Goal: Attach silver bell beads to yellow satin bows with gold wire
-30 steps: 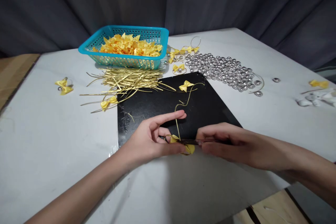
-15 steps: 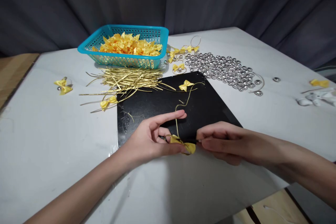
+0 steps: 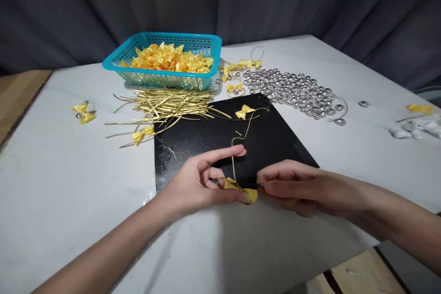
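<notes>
Two hands: left hand [image 3: 200, 183] pinching one yellow bow [image 3: 245, 191]; right hand [image 3: 292, 186] grip pinching gold wire [image 3: 257, 185].

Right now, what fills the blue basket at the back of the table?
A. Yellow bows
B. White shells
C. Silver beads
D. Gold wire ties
A: the basket is heaped with yellow bows; the gold wire ties lie in front of it and the silver beads lie to its right on the table.

Craft worktable, bow basket [image 3: 161, 62], silver beads [image 3: 292, 92]
</notes>
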The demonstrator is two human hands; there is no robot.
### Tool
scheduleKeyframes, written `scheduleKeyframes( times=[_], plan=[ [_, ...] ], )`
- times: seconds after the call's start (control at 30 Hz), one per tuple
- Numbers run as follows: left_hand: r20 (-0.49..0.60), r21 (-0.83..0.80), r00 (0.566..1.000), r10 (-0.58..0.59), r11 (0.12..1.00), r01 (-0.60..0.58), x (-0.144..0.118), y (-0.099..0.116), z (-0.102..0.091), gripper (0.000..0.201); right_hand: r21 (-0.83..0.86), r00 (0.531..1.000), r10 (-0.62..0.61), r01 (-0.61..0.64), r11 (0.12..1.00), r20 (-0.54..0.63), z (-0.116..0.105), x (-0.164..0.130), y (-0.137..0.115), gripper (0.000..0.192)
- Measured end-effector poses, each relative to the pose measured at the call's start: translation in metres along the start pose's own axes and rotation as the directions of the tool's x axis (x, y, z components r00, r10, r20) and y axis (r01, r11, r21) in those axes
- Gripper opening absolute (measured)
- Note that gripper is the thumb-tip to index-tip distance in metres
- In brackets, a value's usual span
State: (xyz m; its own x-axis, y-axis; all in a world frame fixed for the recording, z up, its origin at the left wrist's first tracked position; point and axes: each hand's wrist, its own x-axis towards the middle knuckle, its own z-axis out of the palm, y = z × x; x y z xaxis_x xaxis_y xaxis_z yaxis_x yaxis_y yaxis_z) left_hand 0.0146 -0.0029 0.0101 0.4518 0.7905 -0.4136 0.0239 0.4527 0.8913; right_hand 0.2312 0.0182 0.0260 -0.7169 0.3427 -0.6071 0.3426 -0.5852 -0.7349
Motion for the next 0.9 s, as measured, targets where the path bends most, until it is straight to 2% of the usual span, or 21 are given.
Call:
scheduleKeyframes(
  times=[0.6,0.9],
  plan=[
    [0.025,0.026,1.0,-0.017,1.0,0.017,0.0016,-0.0012,-0.0018,0.077,0.043,1.0,-0.009,0.008,0.999,0.029,-0.0011,0.0016,0.002,0.043],
    [0.05,-0.027,0.998,-0.023,0.999,0.025,0.0001,-0.0028,-0.0018,0.076,-0.009,0.999,-0.042,0.042,0.999,0.025,-0.0008,0.0039,0.0004,0.038]
  ],
)
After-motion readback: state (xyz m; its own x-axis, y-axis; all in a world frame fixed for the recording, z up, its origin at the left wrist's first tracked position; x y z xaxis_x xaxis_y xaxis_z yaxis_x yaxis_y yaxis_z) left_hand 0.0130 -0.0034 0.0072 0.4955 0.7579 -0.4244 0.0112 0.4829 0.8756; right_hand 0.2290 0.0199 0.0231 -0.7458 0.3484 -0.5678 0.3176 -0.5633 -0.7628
